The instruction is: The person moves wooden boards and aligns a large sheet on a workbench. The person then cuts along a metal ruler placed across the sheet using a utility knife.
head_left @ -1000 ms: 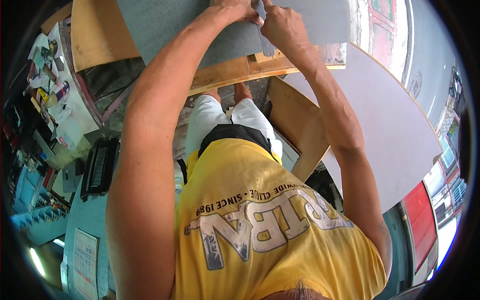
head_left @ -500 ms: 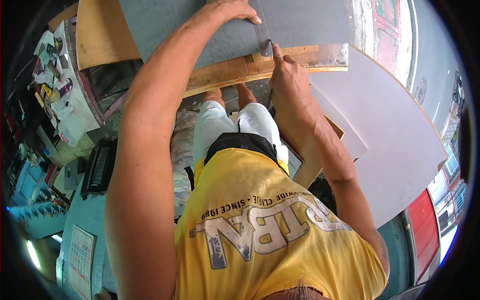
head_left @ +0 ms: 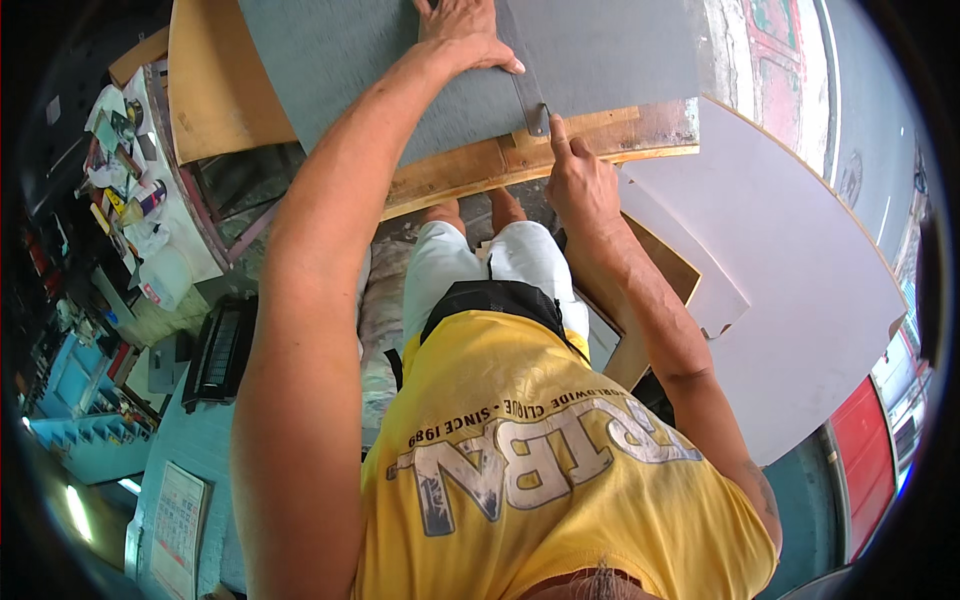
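A grey sheet (head_left: 600, 60) lies on a wooden board (head_left: 450, 178) at the top of the view. Across it runs a narrow metal straightedge (head_left: 527, 82), its rounded near end close to the sheet's front edge. My left hand (head_left: 462, 32) rests on the sheet with fingers apart, the thumb reaching the straightedge's left side. My right hand (head_left: 583, 185) is closed around a slim cutting tool with a dark tip (head_left: 545, 110). Its index finger stretches forward along the tool, by the straightedge's right side near its end. The palm hides most of the tool.
A large pale panel (head_left: 800, 280) spreads to the right, next to a brown wooden box (head_left: 660, 260). A brown board (head_left: 225, 90) lies left of the sheet. A cluttered table (head_left: 190, 220) and a black slatted case (head_left: 222, 350) stand further left.
The whole view has shifted, so the sheet and both hands appear lower and more of my left hand shows. Against the straightedge, both hands keep nearly the same places.
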A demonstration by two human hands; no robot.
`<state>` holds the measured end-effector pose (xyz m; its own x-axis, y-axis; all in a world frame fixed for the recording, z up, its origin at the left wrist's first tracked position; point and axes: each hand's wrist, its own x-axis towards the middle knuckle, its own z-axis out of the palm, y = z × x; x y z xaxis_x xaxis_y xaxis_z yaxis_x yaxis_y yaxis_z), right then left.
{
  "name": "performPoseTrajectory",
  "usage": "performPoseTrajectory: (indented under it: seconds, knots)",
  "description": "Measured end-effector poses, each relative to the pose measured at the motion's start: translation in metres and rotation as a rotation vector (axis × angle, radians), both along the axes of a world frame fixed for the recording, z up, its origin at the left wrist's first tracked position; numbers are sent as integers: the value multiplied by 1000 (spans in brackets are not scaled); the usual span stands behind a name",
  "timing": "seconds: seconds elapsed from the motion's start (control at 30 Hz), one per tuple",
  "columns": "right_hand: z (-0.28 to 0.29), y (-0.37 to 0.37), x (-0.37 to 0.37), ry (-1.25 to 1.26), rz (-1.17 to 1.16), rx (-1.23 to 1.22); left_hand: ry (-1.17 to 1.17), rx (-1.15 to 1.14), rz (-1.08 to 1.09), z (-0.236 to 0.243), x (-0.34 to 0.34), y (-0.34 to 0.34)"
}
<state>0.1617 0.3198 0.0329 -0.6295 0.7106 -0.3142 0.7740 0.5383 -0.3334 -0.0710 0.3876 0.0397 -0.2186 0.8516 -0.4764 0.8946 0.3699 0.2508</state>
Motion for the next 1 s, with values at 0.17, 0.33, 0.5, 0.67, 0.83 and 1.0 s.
performPoseTrajectory:
  seconds: [0.17, 0.33, 0.5, 0.67, 0.83, 1.0]
  knots:
    - [-6, -13, 13, -59, 32, -24, -5, -41, -6, -9, -1, 3]
    - [4, -20, 26, -23, -13, -79, -12, -29, -5, -8, -3, 11]
    - [20, -10, 22, 171, -38, -192, 43, 78, -20, -31, -8, 1]
    - [24, 2, 3, 498, -348, -249, 45, 65, -18, -37, -3, 4]
    - [-17, 46, -40, 621, -508, -60, 22, 35, -48, -26, -1, 4]
    - [-46, 40, -52, 573, -459, 35, 0, 19, -58, -29, -10, 0]
